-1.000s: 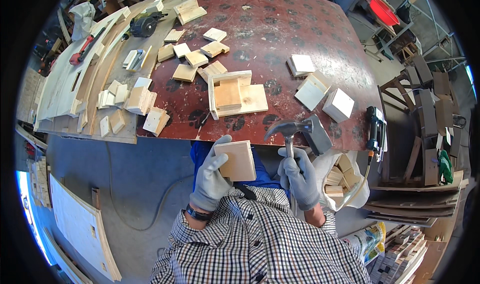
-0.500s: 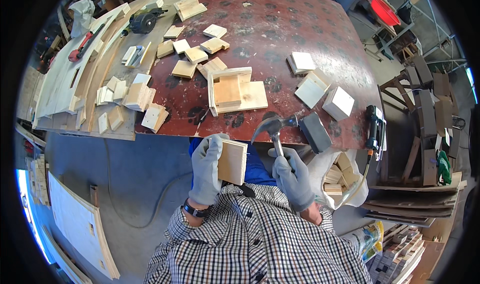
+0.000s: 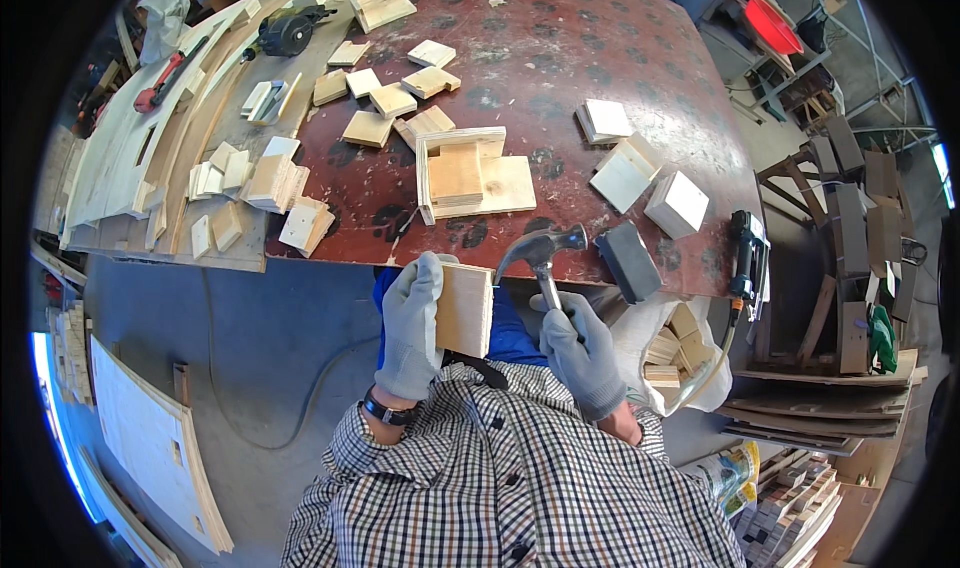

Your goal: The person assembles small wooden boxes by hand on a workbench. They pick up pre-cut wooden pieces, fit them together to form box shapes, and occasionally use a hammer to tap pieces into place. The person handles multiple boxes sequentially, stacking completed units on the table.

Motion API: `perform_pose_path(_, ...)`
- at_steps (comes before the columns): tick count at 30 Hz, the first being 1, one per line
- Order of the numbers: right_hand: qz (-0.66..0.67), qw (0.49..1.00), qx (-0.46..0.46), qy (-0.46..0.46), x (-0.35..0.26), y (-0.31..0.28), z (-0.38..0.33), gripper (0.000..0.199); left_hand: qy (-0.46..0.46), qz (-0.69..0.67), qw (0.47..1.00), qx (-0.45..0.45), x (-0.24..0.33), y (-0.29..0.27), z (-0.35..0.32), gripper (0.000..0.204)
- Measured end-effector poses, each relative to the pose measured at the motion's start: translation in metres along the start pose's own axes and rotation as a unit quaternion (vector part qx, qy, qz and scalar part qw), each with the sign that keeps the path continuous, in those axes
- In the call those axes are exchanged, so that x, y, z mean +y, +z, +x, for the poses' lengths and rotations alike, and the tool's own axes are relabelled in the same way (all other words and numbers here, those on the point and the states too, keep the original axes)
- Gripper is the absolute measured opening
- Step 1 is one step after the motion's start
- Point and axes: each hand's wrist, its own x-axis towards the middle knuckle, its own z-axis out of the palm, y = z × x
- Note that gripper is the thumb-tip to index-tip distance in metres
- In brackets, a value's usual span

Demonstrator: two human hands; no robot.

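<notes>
My left hand [image 3: 412, 323], in a grey glove, grips a small square wooden board [image 3: 465, 310] and holds it on edge just below the front edge of the dark red workbench [image 3: 560, 78]. A claw hammer [image 3: 540, 258] is gripped by its handle in my gloved right hand [image 3: 582, 353], its metal head close to the board's upper right corner. On the bench right above the hands lies a half-built wooden box frame [image 3: 470, 173].
Many small wood blocks [image 3: 385, 103] lie scattered over the bench. A dark sanding block [image 3: 628, 260] and a cordless drill [image 3: 745, 258] sit at the front right. Planks and a power tool [image 3: 285, 30] lie at left. A white bag of offcuts [image 3: 672, 343] stands at right.
My left hand has turned the board from flat to on edge and raised it toward the bench. The hammer head has swung left, closer to the board.
</notes>
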Motion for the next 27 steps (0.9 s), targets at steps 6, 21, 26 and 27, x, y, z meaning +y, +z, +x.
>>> perform_pose_path(6, 0.017, 1.0, -0.008, -0.003, -0.003, 0.001, -0.001, 0.033, 0.011, 0.006, 1.0, 0.0, 0.001, -0.003, 0.0, 0.034)
perform_pose_path(21, -0.103, 0.993, -0.051, 0.009, 0.002, -0.006, -0.006, 0.032, 0.138, 0.112, 0.984, 0.029, 0.0, -0.01, 0.006, 0.029)
perform_pose_path(26, -0.149, 0.985, -0.085, 0.022, -0.012, -0.011, -0.005, 0.03, 0.115, 0.107, 0.988, 0.004, 0.005, -0.021, 0.005, 0.03)
perform_pose_path(27, -0.175, 0.98, -0.097, 0.004, -0.014, -0.013, -0.003, 0.03, 0.109, 0.11, 0.988, -0.002, 0.006, -0.024, 0.006, 0.03)
